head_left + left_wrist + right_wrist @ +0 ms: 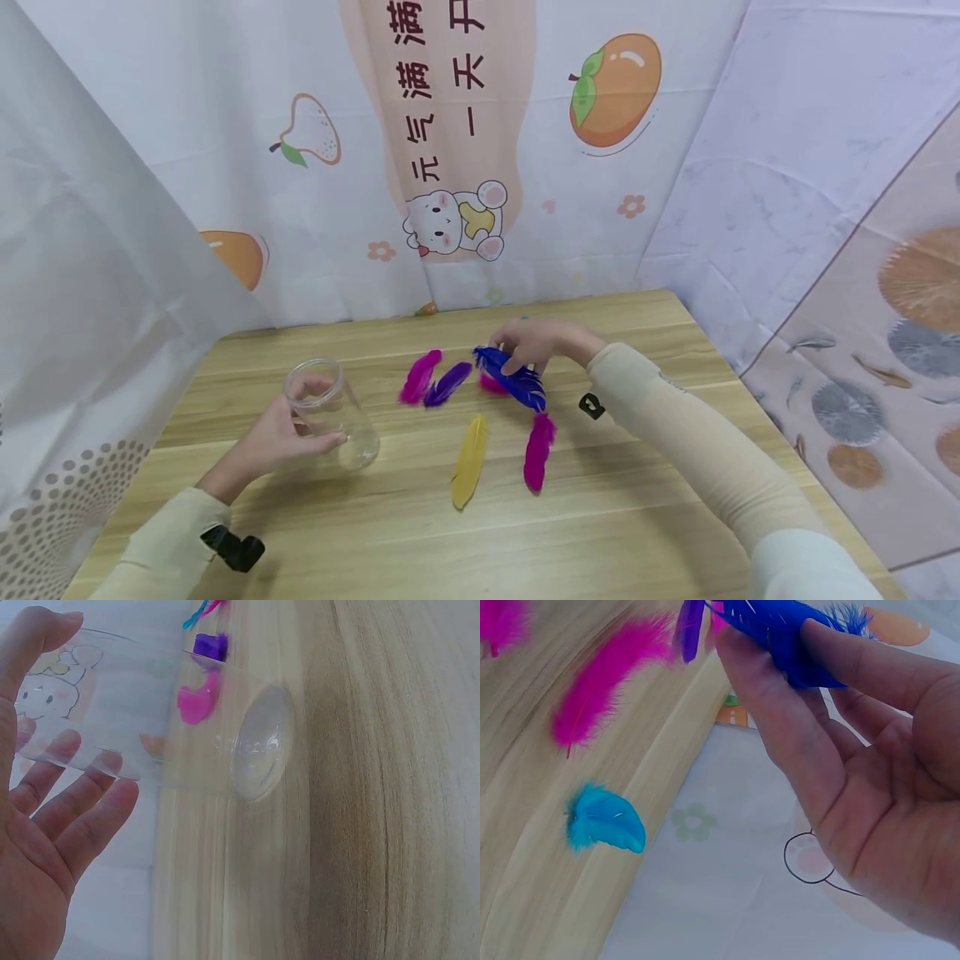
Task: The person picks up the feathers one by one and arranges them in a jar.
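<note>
My left hand (281,433) grips a clear, see-through cup (358,429), thumb on the near side and fingers round the far side. The cup's open mouth faces up, and nothing shows inside it. Farther right, a dark blue feather (519,383) is pinched between the thumb and fingers of my right hand (534,337). In the right wrist view the blue feather (780,637) hangs off the table, part of it behind the fingers. Below it in the head view, a pink feather (491,382) is partly covered.
Left of the right hand lie a magenta feather (421,377) and a purple feather (448,383). Nearer the front are a yellow feather (470,462) and another magenta one. A light blue feather (607,817) lies by the table's back edge, where a printed curtain (330,242) hangs.
</note>
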A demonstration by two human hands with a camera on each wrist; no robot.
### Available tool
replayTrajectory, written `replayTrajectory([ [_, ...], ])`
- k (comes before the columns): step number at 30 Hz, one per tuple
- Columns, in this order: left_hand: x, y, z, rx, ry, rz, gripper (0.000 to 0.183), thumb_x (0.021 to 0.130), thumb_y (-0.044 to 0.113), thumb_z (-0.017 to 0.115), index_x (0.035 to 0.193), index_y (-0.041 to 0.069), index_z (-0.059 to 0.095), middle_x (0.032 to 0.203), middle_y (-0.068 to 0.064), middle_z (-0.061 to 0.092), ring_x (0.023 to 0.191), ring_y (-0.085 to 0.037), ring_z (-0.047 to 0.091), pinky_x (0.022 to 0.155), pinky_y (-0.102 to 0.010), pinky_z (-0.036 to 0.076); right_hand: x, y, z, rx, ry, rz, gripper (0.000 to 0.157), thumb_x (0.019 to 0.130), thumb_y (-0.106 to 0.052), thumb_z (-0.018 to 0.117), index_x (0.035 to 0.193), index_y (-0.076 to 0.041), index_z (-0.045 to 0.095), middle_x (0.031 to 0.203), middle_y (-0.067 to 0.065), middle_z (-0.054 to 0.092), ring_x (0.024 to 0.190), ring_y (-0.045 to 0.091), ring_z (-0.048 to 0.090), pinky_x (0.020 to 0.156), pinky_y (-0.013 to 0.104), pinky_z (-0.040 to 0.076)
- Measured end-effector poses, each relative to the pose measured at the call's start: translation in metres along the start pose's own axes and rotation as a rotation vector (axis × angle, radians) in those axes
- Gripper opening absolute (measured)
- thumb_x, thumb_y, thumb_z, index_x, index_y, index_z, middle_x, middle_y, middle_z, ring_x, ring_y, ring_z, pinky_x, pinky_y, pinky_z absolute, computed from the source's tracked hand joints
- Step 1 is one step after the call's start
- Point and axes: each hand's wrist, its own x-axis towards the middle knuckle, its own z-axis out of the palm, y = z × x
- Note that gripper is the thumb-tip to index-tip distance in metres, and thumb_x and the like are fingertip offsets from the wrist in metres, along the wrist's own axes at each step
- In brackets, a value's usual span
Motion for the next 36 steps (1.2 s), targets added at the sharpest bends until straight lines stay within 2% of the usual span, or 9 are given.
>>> replayTrajectory([
  [7, 0.001, -0.001, 0.001, -0.039, -0.017, 0.032, 0.070, 0.078, 0.004, 0.088, 0.133, 0.012, 0.046, 0.127, -0.012, 0.054, 0.107, -0.016, 0.063, 0.067, -0.035, 0.060, -0.001, -0.008, 0.001, 0.023, -0.012, -0.004, 0.018, 0.100, -0.007, 0.064, 0.117, -0.011, 0.063, 0.121, 0.011, 0.063, 0.101, 0.022, 0.065, 0.068, 0.036, 0.061],
  [12, 0.001, -0.003, 0.002, -0.048, -0.018, 0.040, 0.070, 0.078, 0.004, 0.088, 0.133, 0.012, 0.046, 0.126, -0.011, 0.054, 0.108, -0.018, 0.065, 0.066, -0.036, 0.060, 0.000, -0.012, 0.003, 0.019, 0.008, -0.025, 0.015, 0.100, -0.007, 0.064, 0.114, -0.010, 0.061, 0.119, 0.013, 0.064, 0.091, 0.020, 0.065, 0.063, 0.032, 0.059],
  [14, 0.001, -0.003, 0.002, -0.050, -0.015, 0.038, 0.070, 0.077, 0.004, 0.088, 0.133, 0.013, 0.047, 0.126, -0.011, 0.054, 0.108, -0.021, 0.065, 0.066, -0.036, 0.060, 0.001, -0.013, 0.003, 0.015, 0.020, -0.035, 0.014, 0.100, -0.006, 0.064, 0.113, -0.010, 0.061, 0.120, 0.014, 0.064, 0.092, 0.020, 0.066, 0.064, 0.032, 0.060],
  [19, 0.001, -0.003, 0.003, -0.061, -0.015, 0.040, 0.070, 0.077, 0.003, 0.088, 0.133, 0.012, 0.047, 0.125, -0.012, 0.056, 0.107, -0.016, 0.065, 0.065, -0.037, 0.061, 0.002, -0.021, 0.003, 0.026, 0.024, -0.058, 0.013, 0.100, -0.005, 0.063, 0.112, -0.009, 0.060, 0.120, 0.015, 0.065, 0.092, 0.021, 0.068, 0.066, 0.035, 0.061],
  [23, 0.001, -0.003, 0.002, -0.050, -0.019, 0.046, 0.070, 0.077, 0.003, 0.088, 0.134, 0.010, 0.047, 0.126, -0.014, 0.055, 0.107, -0.019, 0.065, 0.066, -0.036, 0.061, 0.003, -0.028, 0.002, 0.029, 0.024, -0.085, 0.014, 0.099, -0.004, 0.064, 0.112, -0.008, 0.061, 0.123, 0.018, 0.065, 0.093, 0.023, 0.069, 0.067, 0.036, 0.061],
  [25, 0.001, -0.003, 0.003, -0.048, -0.021, 0.044, 0.071, 0.077, 0.003, 0.088, 0.134, 0.009, 0.046, 0.126, -0.015, 0.055, 0.108, -0.022, 0.065, 0.066, -0.036, 0.061, 0.003, -0.033, 0.002, 0.027, 0.022, -0.097, 0.015, 0.099, -0.004, 0.064, 0.113, -0.007, 0.061, 0.125, 0.019, 0.064, 0.096, 0.024, 0.069, 0.068, 0.036, 0.062],
  [30, 0.001, -0.004, 0.003, -0.045, -0.017, 0.044, 0.071, 0.077, 0.004, 0.088, 0.134, 0.009, 0.046, 0.125, -0.015, 0.055, 0.107, -0.019, 0.065, 0.066, -0.036, 0.061, 0.004, -0.044, 0.003, 0.042, 0.008, -0.107, 0.021, 0.100, -0.004, 0.063, 0.120, -0.008, 0.062, 0.125, 0.019, 0.064, 0.101, 0.026, 0.069, 0.070, 0.037, 0.062],
  [36, 0.000, -0.004, 0.002, -0.033, -0.013, 0.028, 0.071, 0.078, 0.005, 0.088, 0.134, 0.012, 0.046, 0.125, -0.013, 0.056, 0.107, -0.017, 0.064, 0.067, -0.035, 0.060, 0.006, -0.054, 0.005, 0.098, 0.021, -0.119, 0.027, 0.100, -0.006, 0.063, 0.127, -0.007, 0.060, 0.120, 0.013, 0.065, 0.100, 0.026, 0.070, 0.071, 0.037, 0.062],
])
